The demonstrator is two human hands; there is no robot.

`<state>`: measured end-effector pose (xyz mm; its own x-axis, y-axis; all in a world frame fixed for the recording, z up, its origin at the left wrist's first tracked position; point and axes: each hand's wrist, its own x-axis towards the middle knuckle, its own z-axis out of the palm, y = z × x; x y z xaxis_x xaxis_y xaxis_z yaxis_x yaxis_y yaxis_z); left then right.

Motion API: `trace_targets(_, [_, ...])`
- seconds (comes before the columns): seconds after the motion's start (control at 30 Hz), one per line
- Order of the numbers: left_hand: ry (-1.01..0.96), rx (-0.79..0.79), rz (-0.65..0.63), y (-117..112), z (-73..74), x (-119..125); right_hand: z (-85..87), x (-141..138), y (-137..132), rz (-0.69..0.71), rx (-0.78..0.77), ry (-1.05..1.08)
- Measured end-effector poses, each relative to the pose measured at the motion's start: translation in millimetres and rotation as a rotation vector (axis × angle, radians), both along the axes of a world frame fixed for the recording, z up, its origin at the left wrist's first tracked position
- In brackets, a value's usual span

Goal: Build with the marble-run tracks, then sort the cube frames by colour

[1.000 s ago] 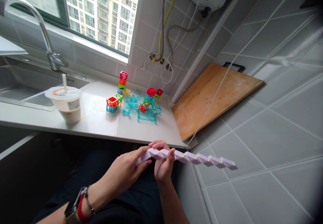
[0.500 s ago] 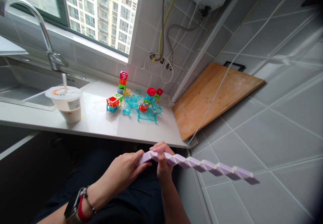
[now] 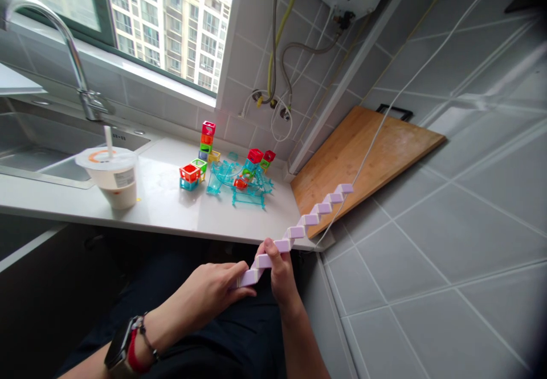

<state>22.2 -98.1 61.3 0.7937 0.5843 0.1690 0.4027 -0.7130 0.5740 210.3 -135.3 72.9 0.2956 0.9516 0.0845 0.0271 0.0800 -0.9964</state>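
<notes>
Hands [image 3: 216,282] [image 3: 282,276] grip lilac chain [image 3: 296,232]; left end unclear.

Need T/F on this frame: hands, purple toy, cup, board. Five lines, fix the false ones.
1. The left hand and right hand both hold the purple segmented toy. True.
2. The cup stands on the counter with a straw in its lid. True.
3. The toy lies on the counter. False: both hands hold it.
4. In view, the toy's upper end overlaps the wooden board. True.
5. In view, the cup is right of the toy. False: it is left.
</notes>
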Motion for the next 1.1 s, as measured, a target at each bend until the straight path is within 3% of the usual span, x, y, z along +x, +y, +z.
trace_targets(0.17, [-0.127, -0.059, -0.076, 0, 0.5, -2, -9.1, 0, 3, 0.148, 0.061, 0.185])
trace_targets(0.37, [-0.229, -0.199, -0.135, 3, -2.6, 1, -7.5, -17, 5, 0.305, 0.307, 0.433])
trace_targets(0.53, [-0.277, -0.279, -0.128, 6, -10.4, 4, -6.3, -30, 3, 0.411, 0.227, 0.488])
trace_targets(0.63, [-0.241, -0.332, -0.108, 7, -8.4, 3, -8.6, -32, 3, 0.374, 0.196, 0.511])
trace_targets(0.87, [-0.204, -0.425, -0.096, 4, 14.7, -2, -15.1, -31, 8, 0.190, 0.255, 0.541])
trace_targets(1.1, [-0.242, -0.355, 0.054, -1, -0.2, 7, -17.4, -43, 6, -0.062, 0.207, 0.482])
